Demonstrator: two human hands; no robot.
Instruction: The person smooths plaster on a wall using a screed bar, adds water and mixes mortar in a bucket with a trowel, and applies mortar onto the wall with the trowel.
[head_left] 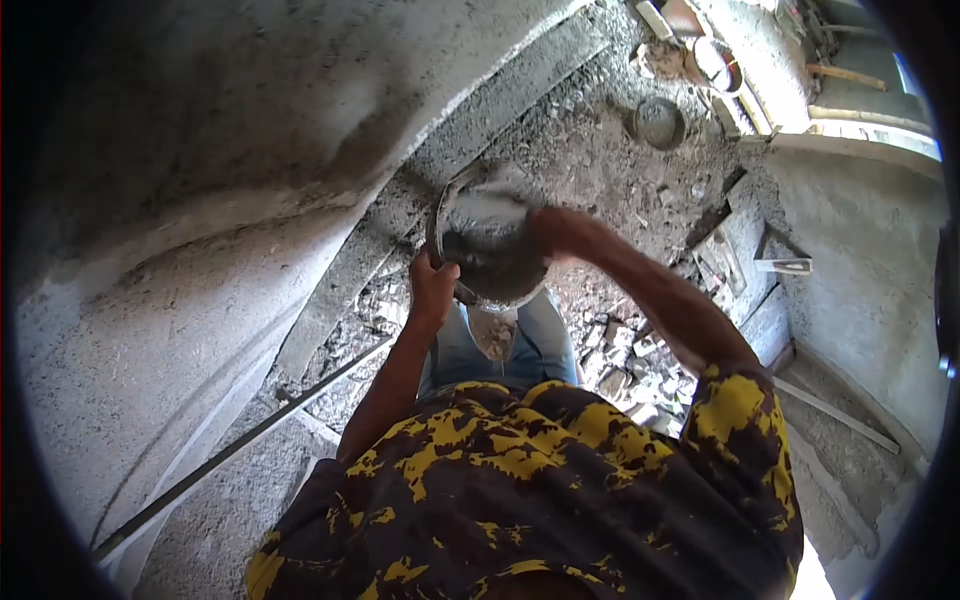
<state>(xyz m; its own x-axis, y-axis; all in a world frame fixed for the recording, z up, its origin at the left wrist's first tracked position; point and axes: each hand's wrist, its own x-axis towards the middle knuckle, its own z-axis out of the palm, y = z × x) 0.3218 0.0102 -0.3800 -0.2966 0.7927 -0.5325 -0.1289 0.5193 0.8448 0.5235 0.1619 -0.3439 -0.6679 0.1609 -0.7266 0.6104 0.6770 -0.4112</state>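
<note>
In front of my legs is a round, dark metal pan (434, 232) with wet grey mortar (505, 245) in it. My left hand (433, 287) grips its near left rim, thumb over the edge. Closed at the right side of the pan, my right hand (558, 232) is slightly smeared by motion. From it a blurred flat grey blade, which looks like a trowel (488, 207), reaches left over the mortar. The trowel's handle is hidden in my fist.
Rubble (625, 365) covers the ground near my legs. A rough plastered wall (230, 150) rises at left, with a long straight bar (240, 450) beside it. Another round pan (658, 123) lies farther off. At right are a wooden float (783, 265) and a grey wall (860, 220).
</note>
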